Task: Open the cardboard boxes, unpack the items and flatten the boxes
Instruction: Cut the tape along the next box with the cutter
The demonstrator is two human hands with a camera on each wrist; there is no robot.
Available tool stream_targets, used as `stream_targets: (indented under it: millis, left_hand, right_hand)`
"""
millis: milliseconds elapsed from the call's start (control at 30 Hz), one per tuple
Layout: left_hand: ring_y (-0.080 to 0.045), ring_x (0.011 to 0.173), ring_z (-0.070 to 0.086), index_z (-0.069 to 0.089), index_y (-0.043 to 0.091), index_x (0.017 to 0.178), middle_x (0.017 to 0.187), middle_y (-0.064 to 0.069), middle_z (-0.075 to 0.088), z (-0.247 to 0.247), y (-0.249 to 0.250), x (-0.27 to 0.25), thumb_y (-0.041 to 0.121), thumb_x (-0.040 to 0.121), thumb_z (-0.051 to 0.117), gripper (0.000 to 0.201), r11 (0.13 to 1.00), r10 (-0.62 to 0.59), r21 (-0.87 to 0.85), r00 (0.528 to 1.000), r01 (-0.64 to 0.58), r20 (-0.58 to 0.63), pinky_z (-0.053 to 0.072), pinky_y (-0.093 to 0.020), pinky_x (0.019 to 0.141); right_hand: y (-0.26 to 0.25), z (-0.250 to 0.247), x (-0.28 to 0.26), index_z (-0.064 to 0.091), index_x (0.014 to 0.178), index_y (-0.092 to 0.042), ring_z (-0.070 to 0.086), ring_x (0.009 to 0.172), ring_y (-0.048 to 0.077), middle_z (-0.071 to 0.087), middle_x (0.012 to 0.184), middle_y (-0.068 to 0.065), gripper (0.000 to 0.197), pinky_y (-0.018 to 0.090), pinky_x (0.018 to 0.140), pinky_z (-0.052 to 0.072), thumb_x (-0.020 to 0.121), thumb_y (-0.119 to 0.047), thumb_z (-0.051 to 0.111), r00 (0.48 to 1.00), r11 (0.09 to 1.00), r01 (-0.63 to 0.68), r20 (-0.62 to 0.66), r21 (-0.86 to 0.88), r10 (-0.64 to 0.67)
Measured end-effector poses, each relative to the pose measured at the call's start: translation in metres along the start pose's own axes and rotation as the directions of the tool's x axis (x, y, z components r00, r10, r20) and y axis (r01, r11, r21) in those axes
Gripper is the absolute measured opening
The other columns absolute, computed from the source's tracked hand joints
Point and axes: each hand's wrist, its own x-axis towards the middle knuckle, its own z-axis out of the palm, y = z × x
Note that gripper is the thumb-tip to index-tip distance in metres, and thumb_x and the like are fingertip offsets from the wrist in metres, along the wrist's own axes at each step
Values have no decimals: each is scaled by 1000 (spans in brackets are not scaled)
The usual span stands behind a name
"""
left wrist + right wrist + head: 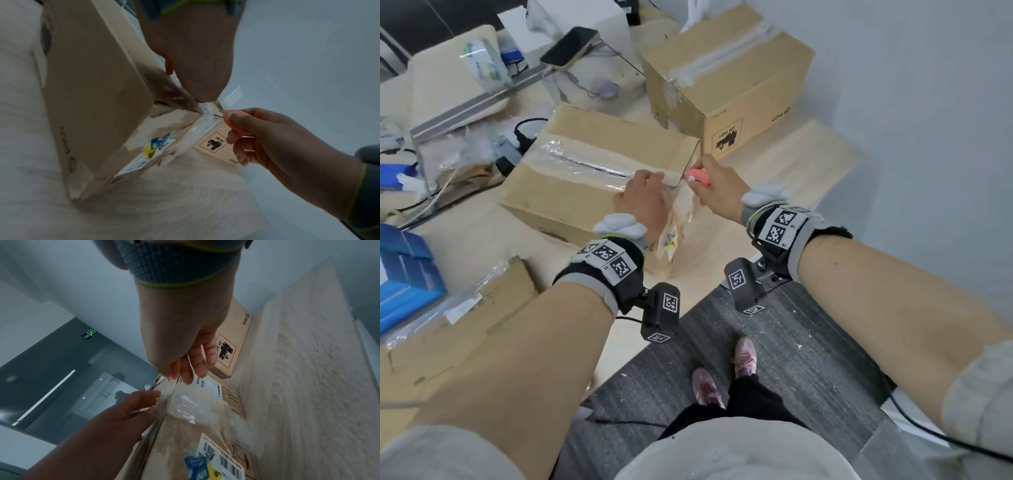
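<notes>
A taped cardboard box (599, 178) lies on the desk (791, 164), its tape seam (585, 163) running lengthwise away from the near right corner. At that corner the left hand (643, 200) presses down with fingers curled over the edge. Just beside it, the right hand (717, 186) grips a pink cutter (697, 179), nearer the seam's end.

Head cam: high above the near cardboard box (585, 178), facing down and forward, wide; takes in both forearms, floor and feet. Left wrist cam: low, close beside that box's (92, 100) end face, looking up along the left hand (193, 53). Right wrist cam: close under the right hand (180, 337), looking along it at the box's taped corner (174, 395). All three share that corner.
</notes>
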Motion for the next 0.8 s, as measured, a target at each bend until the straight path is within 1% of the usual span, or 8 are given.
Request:
stream_targets:
  millis: [200,300,400,500,567,633,733,800]
  left_hand:
    - [-25,109,56,54,24,127,125,-3,51,-1,-7,11,24,98,35,34,983,65,160,988,-87,140,32,-43,98]
    - [-26,103,58,55,23,128,121,-4,51,-3,-5,19,26,97,33,37,979,23,196,982,-60,186,30,-46,101]
    - [-26,107,56,56,19,127,121,-5,50,-9,-2,28,24,96,36,38,975,4,214,968,-59,249,25,-49,108]
    - [-28,118,50,55,19,128,126,-7,49,-21,-1,35,21,94,40,37,970,30,216,936,-112,351,25,-50,110]
    - [-32,122,46,53,18,131,130,-9,48,-28,-3,38,18,94,42,39,974,64,176,915,-145,399,31,-45,106]
    - [-35,120,45,51,13,131,130,-13,49,-30,-6,38,14,94,43,38,980,98,119,910,-158,403,35,-39,98]
    - [-34,116,47,51,12,124,122,-13,55,-32,-5,33,13,93,47,31,996,65,29,937,-80,344,37,-34,92]
    - [-32,114,47,53,11,119,115,-11,58,-33,-1,30,10,91,48,28,999,37,-9,949,-36,314,36,-31,90]
  right_hand:
    - [3,7,8,46,113,-14,64,79,30,63,96,11,24,45,69,54,97,-32,47,1000,1000,-4,23,31,3]
    - [5,8,10,47,113,-14,59,70,25,61,89,4,23,39,69,53,98,-31,46,999,1000,-14,39,24,13]
    - [7,9,11,49,113,-14,59,74,25,59,89,1,23,36,70,51,97,-31,47,999,1000,-18,37,25,17]
    - [9,9,13,51,109,-17,63,82,26,62,93,3,20,36,72,51,96,-31,49,999,999,-23,32,33,22]
    - [7,8,14,53,107,-17,64,82,26,65,96,7,19,39,73,52,94,-30,49,999,999,-25,34,48,23]
    - [6,7,13,55,107,-14,62,81,26,65,97,8,19,38,71,52,94,-27,50,999,998,-24,29,52,22]
    - [7,4,12,61,103,-10,54,74,21,60,89,4,19,29,60,43,93,-25,56,1000,997,-28,-12,71,29]
    - [9,4,10,61,104,-7,54,77,21,57,89,2,21,28,59,40,93,-25,57,999,997,-36,-13,72,37]
